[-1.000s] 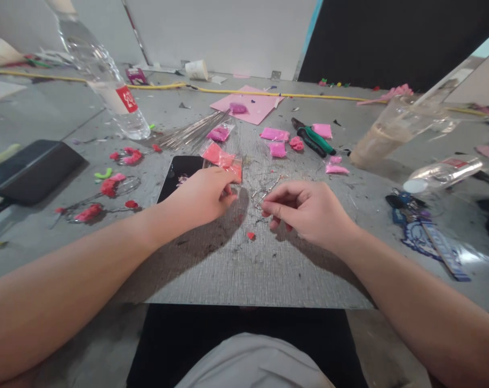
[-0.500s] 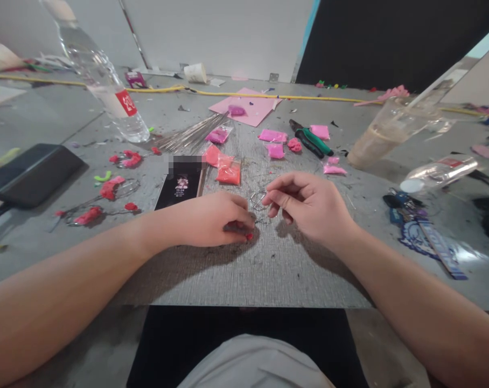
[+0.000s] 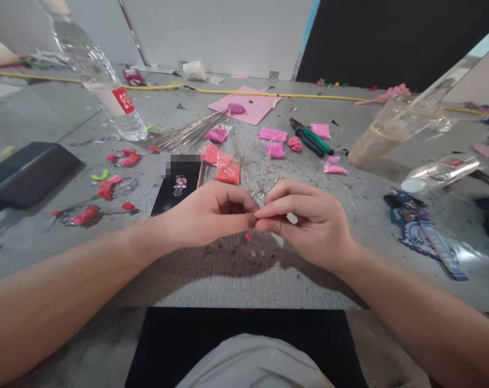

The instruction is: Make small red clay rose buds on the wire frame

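Note:
My left hand [image 3: 216, 213] and my right hand [image 3: 309, 215] meet fingertip to fingertip above the table, thumbs and forefingers pinched. A thin bent silver wire [image 3: 264, 189] sticks out behind the right fingers, which are closed on it. Whatever the left fingertips pinch is too small or hidden to name. Just below them on the table lies a tiny red piece [image 3: 248, 236]. Close to my left wrist is a phone [image 3: 175, 188] with a lit screen. Beyond the hands lie packets of orange-red clay [image 3: 227, 171].
Wires with red clay lumps [image 3: 107, 188] lie to the left, near a black device [image 3: 34, 175] and a tall water bottle [image 3: 107, 91]. Farther back are a bundle of wires [image 3: 188, 132], pink packets [image 3: 272, 134] and green-handled pliers [image 3: 313, 140]. A drink cup [image 3: 374, 140] and keychain [image 3: 426, 231] stand right.
My hands have come together; the left moved right and up from beside the tiny red piece to the right fingertips. The wire now shows behind the right fingers.

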The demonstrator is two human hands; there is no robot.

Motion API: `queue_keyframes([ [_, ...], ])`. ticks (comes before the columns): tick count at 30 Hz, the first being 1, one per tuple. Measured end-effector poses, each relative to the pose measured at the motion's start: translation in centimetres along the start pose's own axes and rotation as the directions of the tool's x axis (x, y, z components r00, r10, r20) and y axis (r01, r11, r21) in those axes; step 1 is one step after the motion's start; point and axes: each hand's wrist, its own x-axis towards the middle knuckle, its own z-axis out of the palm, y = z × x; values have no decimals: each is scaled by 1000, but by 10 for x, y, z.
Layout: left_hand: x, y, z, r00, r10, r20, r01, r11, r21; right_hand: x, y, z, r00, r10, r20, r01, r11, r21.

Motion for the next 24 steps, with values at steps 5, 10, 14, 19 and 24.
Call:
queue_keyframes([
  [5, -3, -3, 3, 997, -64, -36, 57, 981, -184, -1, -5, -2, 995, -102, 0, 101, 990, -94],
  [10, -4, -7, 2, 998, -33, -47, 16, 948, -319, 2, -10, -7, 988, -148, 47, 154, 978, -143],
  [14, -5, -5, 2, 998, -57, -35, 48, 973, -224, 3, -13, -8, 999, -9, 51, 13, 997, -81],
  [19, -4, -1, 3, 998, -47, -29, 44, 995, -90, 6, -13, -10, 983, 129, 130, -130, 992, 0],
  [24, -6, 2, 8, 991, 91, -95, -78, 989, 126, 6, -7, -13, 955, 229, 188, -251, 963, 100],
])
